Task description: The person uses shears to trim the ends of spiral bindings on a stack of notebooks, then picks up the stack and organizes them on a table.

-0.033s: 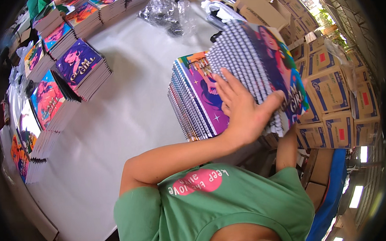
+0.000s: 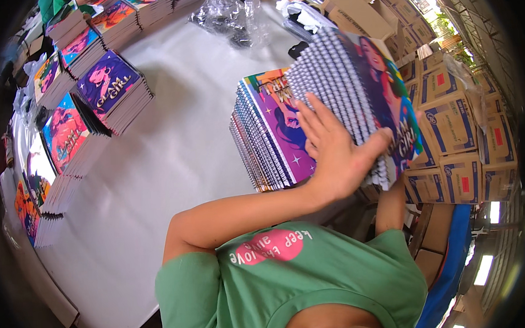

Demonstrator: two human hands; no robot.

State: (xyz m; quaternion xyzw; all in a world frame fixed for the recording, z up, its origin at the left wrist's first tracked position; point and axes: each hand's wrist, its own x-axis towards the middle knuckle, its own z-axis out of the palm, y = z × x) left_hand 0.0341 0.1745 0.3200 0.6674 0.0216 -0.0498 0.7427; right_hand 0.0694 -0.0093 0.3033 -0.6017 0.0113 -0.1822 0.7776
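A thick stack of spiral notebooks point(image 2: 335, 83) with colourful illustrated covers is tilted up between my hands, its white coil bindings facing left. My left hand point(image 2: 336, 151) presses on the coils with its fingers stretched along them, thumb over the lower cover edge. At the stack's right side is my right hand point(image 2: 419, 116), mostly hidden behind the notebooks; only a bit of it shows past the edge. Close beside, on the left, another pile of spiral notebooks point(image 2: 295, 156) with a purple top cover stands on the white table point(image 2: 172, 133).
Several notebook piles point(image 2: 109, 86) line the table's left and far left side. Crumpled clear plastic point(image 2: 231, 20) lies at the far edge. Stacked cardboard boxes point(image 2: 450, 124) fill the right, and an open carton point(image 2: 358, 10) stands behind. A person's green sleeve point(image 2: 52, 7) shows far left.
The held stack and my left hand have shifted very slightly to the right. The piles on the table stay as they were.
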